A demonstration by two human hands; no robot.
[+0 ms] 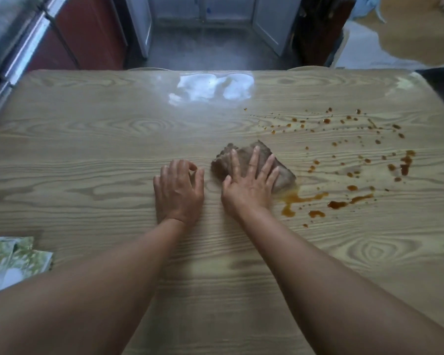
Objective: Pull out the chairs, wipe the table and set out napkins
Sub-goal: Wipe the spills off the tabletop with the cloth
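A light wood-grain table (87, 149) fills the view. My right hand (249, 183) lies flat with spread fingers on a folded grey-brown cloth (283, 176) near the table's middle. Just left of it, my left hand (178, 190) rests on the bare tabletop with its fingers loosely curled and holds nothing. Orange-brown sauce spots and streaks (344, 160) are scattered to the right of the cloth, and a smear (300, 199) touches the cloth's near right corner. A stack of green-and-white patterned napkins (13, 257) lies at the table's near left edge.
Beyond the far table edge are a grey floor (203, 47) and pale cabinet doors (267, 21). A red-brown cabinet with metal trim (87, 34) stands at the far left. A dark piece of furniture (321, 29) stands at the far right.
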